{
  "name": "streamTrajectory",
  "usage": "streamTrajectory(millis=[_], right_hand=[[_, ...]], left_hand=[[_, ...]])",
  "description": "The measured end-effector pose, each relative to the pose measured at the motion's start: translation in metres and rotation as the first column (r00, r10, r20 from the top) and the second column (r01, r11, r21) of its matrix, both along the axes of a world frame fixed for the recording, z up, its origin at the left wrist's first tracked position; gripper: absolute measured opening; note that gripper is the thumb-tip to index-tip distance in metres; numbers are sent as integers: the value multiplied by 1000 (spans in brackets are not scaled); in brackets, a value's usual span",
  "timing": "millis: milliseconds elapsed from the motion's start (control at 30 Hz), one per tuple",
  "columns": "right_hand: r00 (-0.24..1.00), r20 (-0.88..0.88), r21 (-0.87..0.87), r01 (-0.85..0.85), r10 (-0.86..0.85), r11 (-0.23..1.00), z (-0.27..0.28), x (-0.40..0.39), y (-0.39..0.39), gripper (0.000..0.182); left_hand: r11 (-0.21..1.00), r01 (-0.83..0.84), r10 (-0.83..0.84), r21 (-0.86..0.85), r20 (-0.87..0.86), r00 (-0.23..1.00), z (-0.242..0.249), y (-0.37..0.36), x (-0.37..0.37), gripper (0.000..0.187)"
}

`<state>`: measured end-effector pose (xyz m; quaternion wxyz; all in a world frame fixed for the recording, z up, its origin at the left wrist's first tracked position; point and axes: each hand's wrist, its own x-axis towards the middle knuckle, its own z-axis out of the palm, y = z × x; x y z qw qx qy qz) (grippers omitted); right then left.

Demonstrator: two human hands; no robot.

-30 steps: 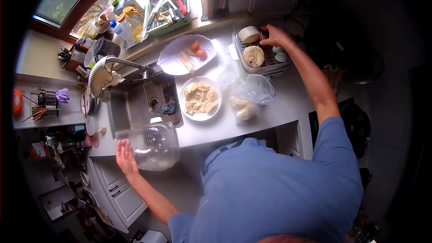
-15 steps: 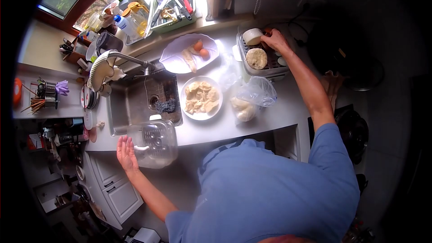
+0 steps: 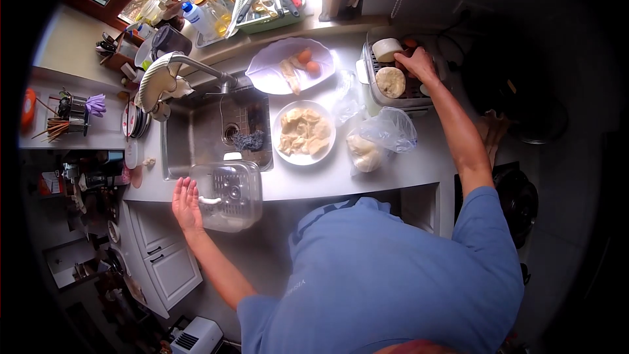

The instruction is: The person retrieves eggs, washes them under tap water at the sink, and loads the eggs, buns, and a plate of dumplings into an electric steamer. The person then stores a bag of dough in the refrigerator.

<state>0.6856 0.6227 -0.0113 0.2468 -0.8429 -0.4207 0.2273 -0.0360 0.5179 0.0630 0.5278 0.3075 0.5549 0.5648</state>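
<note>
My right hand (image 3: 418,65) reaches into an electric food steamer (image 3: 367,95) at the back right, fingers curled down beside a white round piece (image 3: 386,50). What its fingertips grip is hidden. A pale round flatbread (image 3: 390,82) lies on the rack nearby, and a brown egg (image 3: 410,42) shows just behind the fingers. My left hand (image 3: 188,206) is at the white handle of a clear plastic lid (image 3: 244,187). Its fingers point up, close together. The lid hangs tilted over the counter edge by the sink, held at the handle.
A white plate (image 3: 278,151) of dough-like pieces and a leaf-shaped dish (image 3: 259,78) with two eggs stand mid-counter. Beside them is a plastic bag (image 3: 396,128) with a pale lump. The sink (image 3: 196,151) and faucet (image 3: 203,75) lie left. Bottles (image 3: 200,19) and a utensil basket (image 3: 272,23) line the window.
My right hand has shifted slightly toward me within the steamer, leaving the brown egg behind it more visible. My left hand and the lid have moved little; the camera view has shifted.
</note>
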Motion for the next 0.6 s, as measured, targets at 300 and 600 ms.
streamTrajectory(millis=[300,600], right_hand=[[988,140,25,-76,72,997,31,1,-13,62],[980,-64,212,-172,189,962,130,-52,-44,35]], left_hand=[[999,-37,37,16,1,999,4,-6,-8,35],[998,25,-26,57,7,1000,21,0,-4,34]])
